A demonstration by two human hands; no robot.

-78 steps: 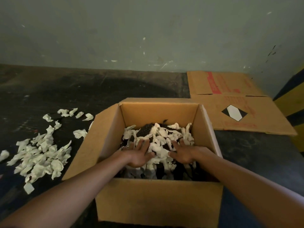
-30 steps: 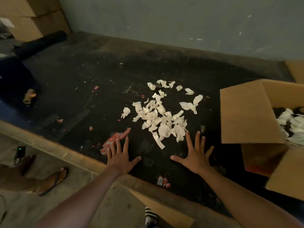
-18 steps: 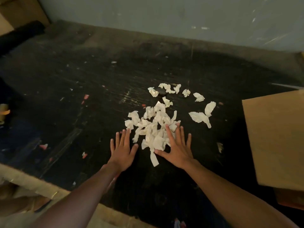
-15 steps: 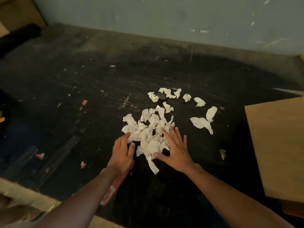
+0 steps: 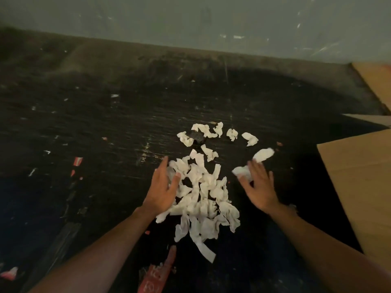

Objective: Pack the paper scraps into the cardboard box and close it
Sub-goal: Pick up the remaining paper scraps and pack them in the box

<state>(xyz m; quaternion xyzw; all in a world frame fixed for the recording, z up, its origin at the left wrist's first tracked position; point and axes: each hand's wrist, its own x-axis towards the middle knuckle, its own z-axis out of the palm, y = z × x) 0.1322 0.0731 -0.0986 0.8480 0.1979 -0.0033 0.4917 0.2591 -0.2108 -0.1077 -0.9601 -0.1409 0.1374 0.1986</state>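
Hands spread flat, left (image 5: 161, 190) and right (image 5: 259, 187), flanking crumpled white paper scraps (image 5: 203, 199); smooth cardboard box (image 5: 359, 187) right.

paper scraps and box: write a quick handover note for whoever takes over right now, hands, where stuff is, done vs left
Left hand: open, palm against the left side of the main pile of paper scraps, holding nothing.
Right hand: open, fingers touching a loose scrap to the right of the pile; not gripped.
More stray scraps lie farther back on the dark surface.
Cardboard box: at the right edge of the view, only an outer wall or flap shows; its inside is out of view.
Done: cannot be judged from this view.
Left: gather the pile and strays, put them in the box, close the flaps.
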